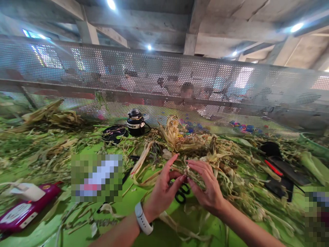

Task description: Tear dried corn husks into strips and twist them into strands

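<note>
Both hands meet over the green table, in front of a heap of dried husks. My left hand, with a white band on its wrist, has thumb and fingers pinched at something too small to make out. My right hand comes close from the other side, its thumb and fingers near the same small spot and its other fingers stretched over pale plant bits. Below the fingertips, the black handle loops of scissors lie on the table, their blades hidden.
A black jar and a black round dish stand behind. At left lies a purple power strip with a white plug. A black and red object lies right among plant scraps. A perforated metal screen crosses behind; people show through it.
</note>
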A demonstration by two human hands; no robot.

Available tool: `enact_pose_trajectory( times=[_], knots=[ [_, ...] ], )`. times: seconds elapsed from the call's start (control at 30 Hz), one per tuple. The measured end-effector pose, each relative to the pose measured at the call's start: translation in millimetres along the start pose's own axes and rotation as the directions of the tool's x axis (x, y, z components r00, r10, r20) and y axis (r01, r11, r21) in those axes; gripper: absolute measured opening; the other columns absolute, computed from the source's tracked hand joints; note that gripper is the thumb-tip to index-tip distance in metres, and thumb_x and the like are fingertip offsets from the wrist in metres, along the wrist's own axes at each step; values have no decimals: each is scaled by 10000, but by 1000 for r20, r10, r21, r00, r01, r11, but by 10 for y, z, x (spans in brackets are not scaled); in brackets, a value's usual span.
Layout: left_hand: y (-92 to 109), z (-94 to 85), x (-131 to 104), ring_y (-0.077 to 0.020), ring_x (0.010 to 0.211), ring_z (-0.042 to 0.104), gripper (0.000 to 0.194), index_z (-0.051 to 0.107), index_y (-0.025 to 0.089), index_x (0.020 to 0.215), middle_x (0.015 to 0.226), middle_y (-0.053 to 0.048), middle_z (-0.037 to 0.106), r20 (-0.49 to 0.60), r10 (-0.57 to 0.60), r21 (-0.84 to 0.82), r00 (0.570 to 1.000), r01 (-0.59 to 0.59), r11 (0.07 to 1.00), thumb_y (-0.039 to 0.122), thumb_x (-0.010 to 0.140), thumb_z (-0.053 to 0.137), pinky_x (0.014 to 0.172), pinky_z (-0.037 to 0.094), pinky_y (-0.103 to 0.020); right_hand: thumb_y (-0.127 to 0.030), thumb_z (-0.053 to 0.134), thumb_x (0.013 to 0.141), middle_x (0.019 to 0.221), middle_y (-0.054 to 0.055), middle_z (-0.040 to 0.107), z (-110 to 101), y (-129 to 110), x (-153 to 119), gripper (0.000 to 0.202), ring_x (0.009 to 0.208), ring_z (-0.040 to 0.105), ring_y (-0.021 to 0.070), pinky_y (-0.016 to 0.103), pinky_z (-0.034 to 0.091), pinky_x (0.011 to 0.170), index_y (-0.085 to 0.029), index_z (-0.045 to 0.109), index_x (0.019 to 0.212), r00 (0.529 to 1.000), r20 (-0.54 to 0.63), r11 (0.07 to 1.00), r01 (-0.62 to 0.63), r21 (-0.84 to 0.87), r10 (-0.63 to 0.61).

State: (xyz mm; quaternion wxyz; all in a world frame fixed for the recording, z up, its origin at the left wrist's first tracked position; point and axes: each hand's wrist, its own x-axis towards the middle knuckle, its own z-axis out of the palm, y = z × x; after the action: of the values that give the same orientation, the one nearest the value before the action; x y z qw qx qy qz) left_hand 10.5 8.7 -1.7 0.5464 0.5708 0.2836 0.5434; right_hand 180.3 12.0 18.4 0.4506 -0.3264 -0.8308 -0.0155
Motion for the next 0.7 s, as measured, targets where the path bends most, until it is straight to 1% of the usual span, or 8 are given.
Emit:
enact_pose_trajectory(
  times=[0.07,0.13,0.3,0.4,0.47,0.53,0.6,0.7],
  knots=[
    [25,1,-9,-133,760,555,656,162,234,1422,810,-8,599,23,27,42,999,-27,999,262,872,519,702,425,-243,-161,536,797,1083,111,611,-55,-15,39,320,1060,545,254,465,415,918,-188,518,1116,1000,0,1000,3,-5,-3],
    [40,9,-15,-131,760,545,677,102,234,1437,808,-5,578,43,37,62,998,-40,997,257,884,493,728,431,-251,-180,544,802,1047,102,612,-76,-12,64,284,1051,544,251,465,406,928,-190,522,1084,999,39,1000,13,-15,-12],
    [41,21,-28,-131,782,521,670,74,220,1442,875,-32,559,60,33,87,998,-38,995,267,897,461,769,439,-263,-177,522,857,992,66,651,-16,31,55,219,965,593,199,417,388,969,-208,504,1073,996,79,999,36,-9,-35],
    [51,4,-47,-132,788,515,659,78,236,1442,889,-36,564,71,40,130,997,-49,990,264,901,453,780,440,-268,-234,524,864,1074,95,631,-42,25,64,307,1040,568,216,428,361,1003,-190,464,1162,995,102,1000,2,-8,-2],
    [69,-12,-59,-129,789,513,664,70,249,1444,885,-30,563,104,51,170,993,-68,983,248,901,453,793,436,-269,-310,511,872,1123,114,608,-105,18,93,354,1091,540,236,454,335,1024,-173,454,1193,982,185,999,-45,12,42],
    [89,-22,-65,-126,780,514,680,36,253,1446,860,-22,564,158,60,190,986,-90,978,231,904,447,792,433,-267,-344,462,900,1036,85,639,-172,25,130,259,1013,581,219,468,309,1042,-184,521,1095,950,307,995,-78,64,55],
    [104,-24,-57,-124,767,522,705,-6,250,1445,839,-18,569,193,36,175,980,-71,982,228,905,448,778,436,-268,-332,434,918,874,44,655,-214,49,157,195,882,612,189,461,325,1033,-192,569,925,930,364,991,-100,91,60],
    [110,-12,-22,-123,713,549,753,-33,253,1434,807,-9,590,191,-65,53,979,56,997,261,889,486,705,449,-264,-322,479,902,760,30,631,-213,97,164,184,799,601,178,424,404,965,-189,571,814,948,311,994,-95,52,75]
  ],
)
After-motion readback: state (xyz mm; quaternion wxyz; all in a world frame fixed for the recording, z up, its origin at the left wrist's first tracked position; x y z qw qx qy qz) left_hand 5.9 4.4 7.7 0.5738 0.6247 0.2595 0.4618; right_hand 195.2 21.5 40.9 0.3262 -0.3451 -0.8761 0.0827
